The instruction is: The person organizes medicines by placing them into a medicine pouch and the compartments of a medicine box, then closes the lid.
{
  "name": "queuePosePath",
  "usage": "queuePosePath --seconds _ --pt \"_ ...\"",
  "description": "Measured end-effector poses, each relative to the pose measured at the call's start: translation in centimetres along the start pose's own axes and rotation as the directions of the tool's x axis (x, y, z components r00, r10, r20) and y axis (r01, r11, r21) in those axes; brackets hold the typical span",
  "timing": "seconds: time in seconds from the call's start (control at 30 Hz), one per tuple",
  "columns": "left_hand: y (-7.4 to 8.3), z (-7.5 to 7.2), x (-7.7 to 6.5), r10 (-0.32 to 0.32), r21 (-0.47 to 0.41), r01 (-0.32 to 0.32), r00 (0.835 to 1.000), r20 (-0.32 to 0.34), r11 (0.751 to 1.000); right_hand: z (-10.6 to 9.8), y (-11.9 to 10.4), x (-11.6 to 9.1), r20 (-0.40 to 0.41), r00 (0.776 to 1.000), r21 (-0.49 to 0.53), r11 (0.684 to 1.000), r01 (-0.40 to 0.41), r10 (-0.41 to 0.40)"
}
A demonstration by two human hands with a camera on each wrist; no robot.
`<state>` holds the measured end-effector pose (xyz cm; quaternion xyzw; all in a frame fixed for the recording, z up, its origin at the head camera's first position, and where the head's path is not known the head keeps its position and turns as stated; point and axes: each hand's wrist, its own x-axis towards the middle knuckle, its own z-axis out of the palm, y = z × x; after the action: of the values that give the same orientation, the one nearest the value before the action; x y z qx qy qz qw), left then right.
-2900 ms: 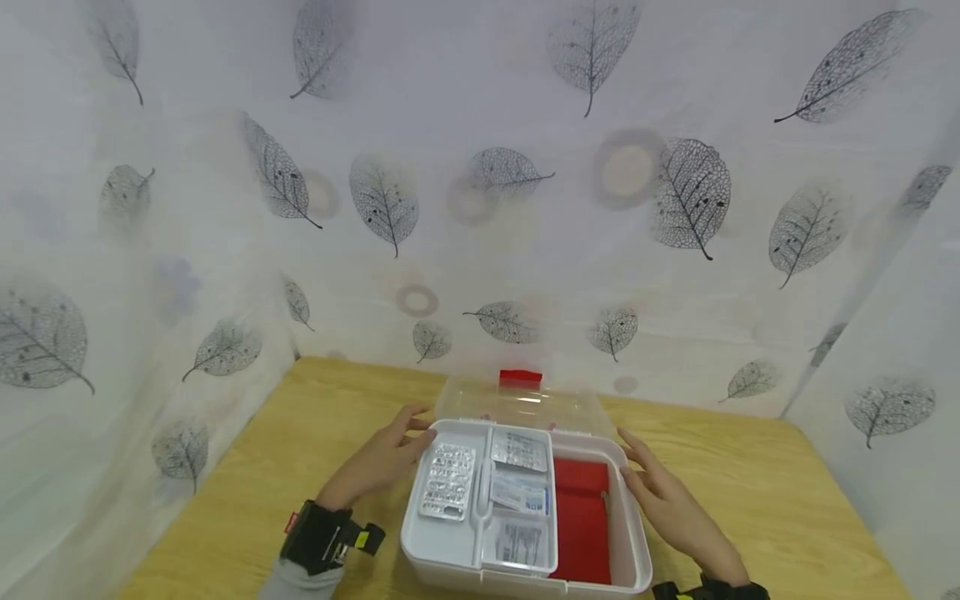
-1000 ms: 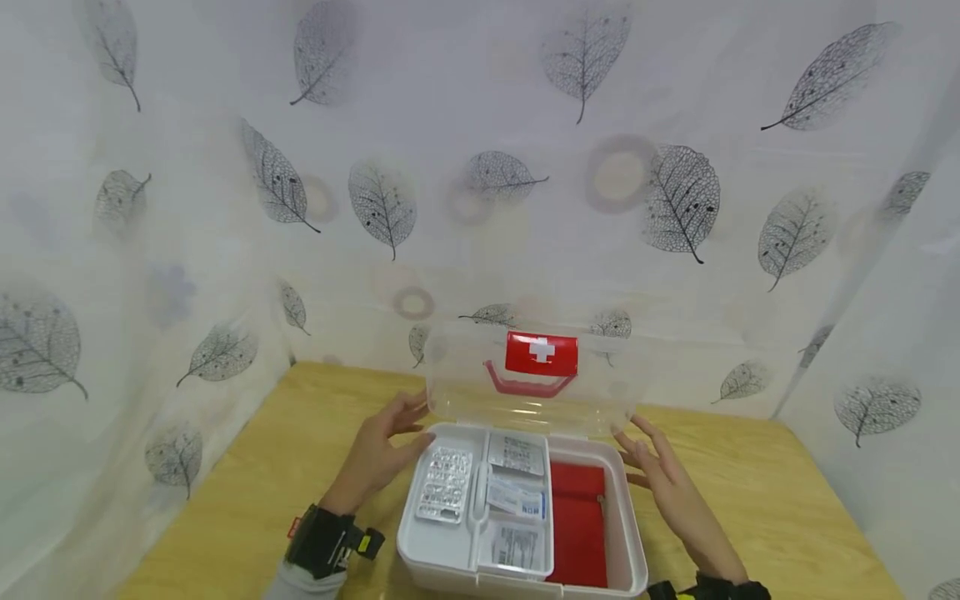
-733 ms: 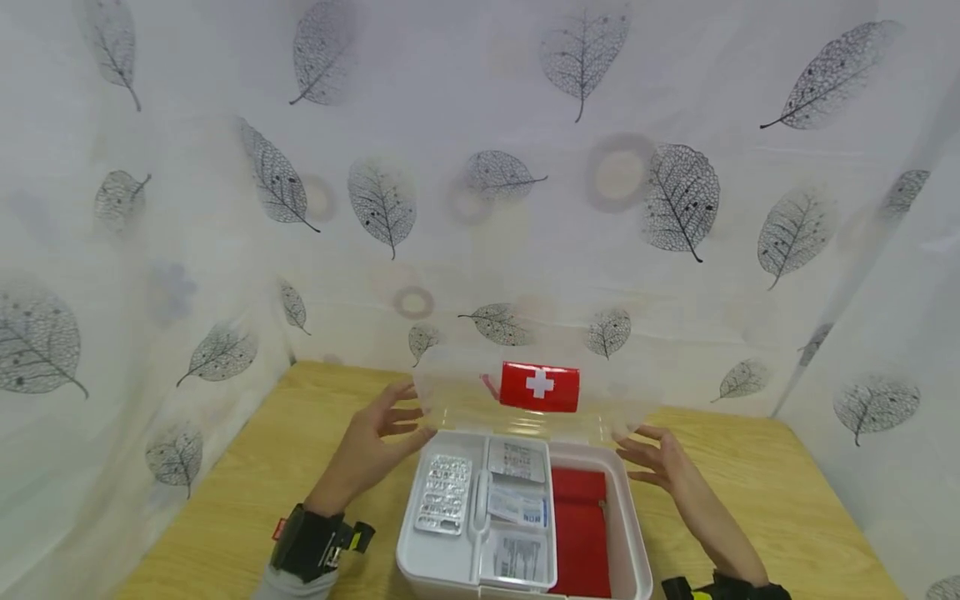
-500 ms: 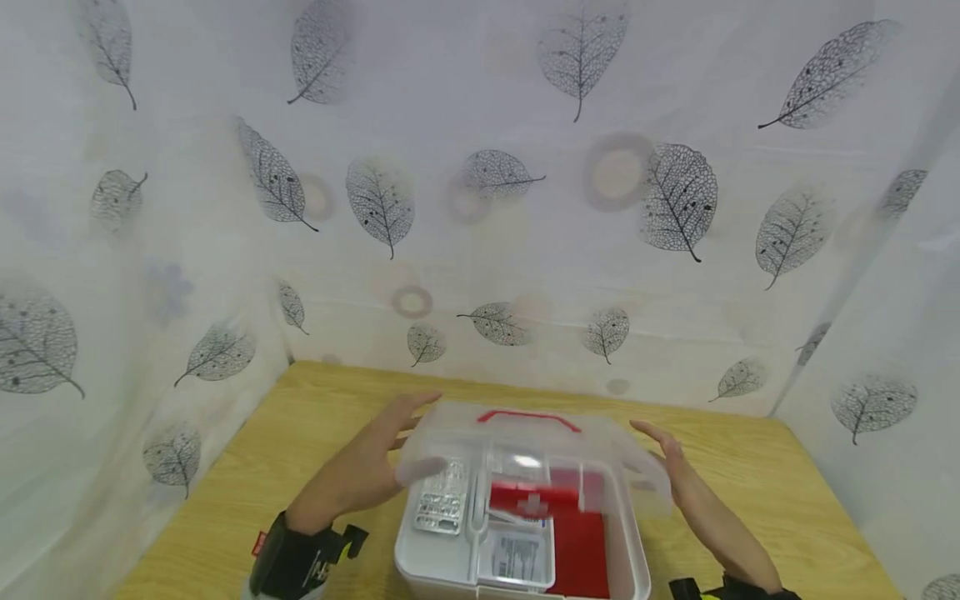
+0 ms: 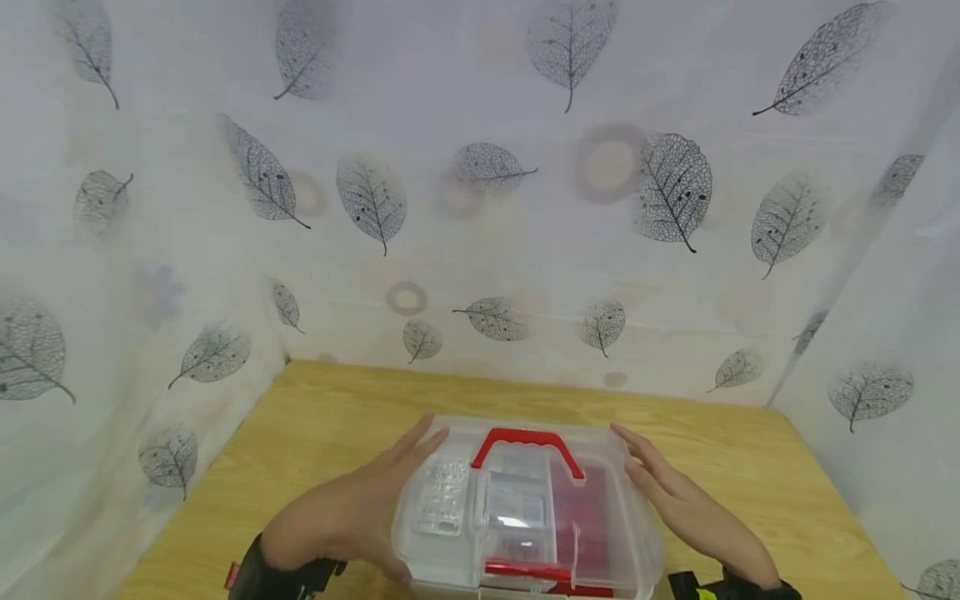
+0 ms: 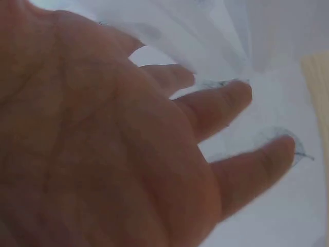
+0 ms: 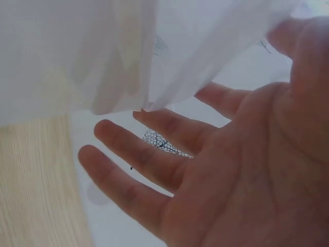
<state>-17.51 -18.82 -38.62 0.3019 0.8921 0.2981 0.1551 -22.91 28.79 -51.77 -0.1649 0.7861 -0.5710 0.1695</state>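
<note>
A first-aid box [image 5: 645, 533] stands at the front of the table, its clear lid [image 5: 615, 454] lowered over the white base. The lid carries a red handle [image 5: 527, 436], and a red latch [image 5: 528, 572] lies at the front edge. Through the plastic show a silver blister pack [image 5: 442, 497], small packets and a red item. My left hand [image 5: 367, 500] spreads along the box's left side, thumb low near the front corner. At the right side, my right hand [image 5: 678, 500] has its fingertips at the lid's edge. Both wrist views show extended fingers.
The wood-grain table [image 5: 337, 408] extends behind the box and to both sides. A white sheet [image 5: 480, 250] printed with grey leaves hangs along the back and both sides.
The lid has swung forward from leaning behind the box and down over the base, covering the contents. The left hand has shifted toward the front; the right hand has followed the lid's right edge.
</note>
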Motion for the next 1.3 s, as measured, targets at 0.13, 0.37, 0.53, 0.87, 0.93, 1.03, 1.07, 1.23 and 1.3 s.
queuePosePath --seconds 0.13,0.37,0.53,0.87,0.93,1.03,1.07,1.23,1.3 --pt "1.8 0.7 -0.7 0.024 0.131 -0.017 0.998 -0.053 0.991 3.4 -8.0 -3.6 -0.109 0.994 -0.301 0.953 -0.033 0.000" --pt "5.3 3.3 -0.2 0.263 0.476 -0.184 0.959 -0.104 0.860 4.9 -11.9 -4.3 -0.128 0.991 -0.291 0.954 -0.067 0.031" --pt "6.2 4.8 0.8 0.343 0.626 -0.158 0.921 -0.185 0.763 4.9 -11.9 -4.5 -0.133 0.991 -0.274 0.960 -0.064 0.028" --pt "5.9 4.5 0.6 0.390 0.622 -0.197 0.901 -0.189 0.758 5.0 -11.8 -4.4 -0.154 0.988 -0.270 0.961 -0.058 0.017" --pt "6.0 4.4 0.5 0.378 0.612 -0.196 0.907 -0.183 0.766 5.0 -11.9 -4.4 -0.150 0.989 -0.275 0.960 -0.059 0.018" --pt "6.2 4.5 0.5 0.345 0.606 -0.184 0.925 -0.160 0.774 4.9 -12.0 -4.4 -0.128 0.991 -0.274 0.960 -0.057 0.023" --pt "6.3 4.5 0.5 0.334 0.610 -0.180 0.931 -0.150 0.772 4.9 -12.0 -4.4 -0.121 0.992 -0.259 0.964 -0.058 0.027" --pt "6.5 4.9 0.5 0.290 0.626 -0.157 0.950 -0.117 0.764 4.9 -11.9 -4.5 -0.092 0.996 -0.225 0.973 -0.044 0.024" --pt "6.4 5.0 0.5 0.281 0.625 -0.150 0.953 -0.116 0.766 4.8 -11.8 -4.5 -0.086 0.996 -0.224 0.974 -0.031 0.012"
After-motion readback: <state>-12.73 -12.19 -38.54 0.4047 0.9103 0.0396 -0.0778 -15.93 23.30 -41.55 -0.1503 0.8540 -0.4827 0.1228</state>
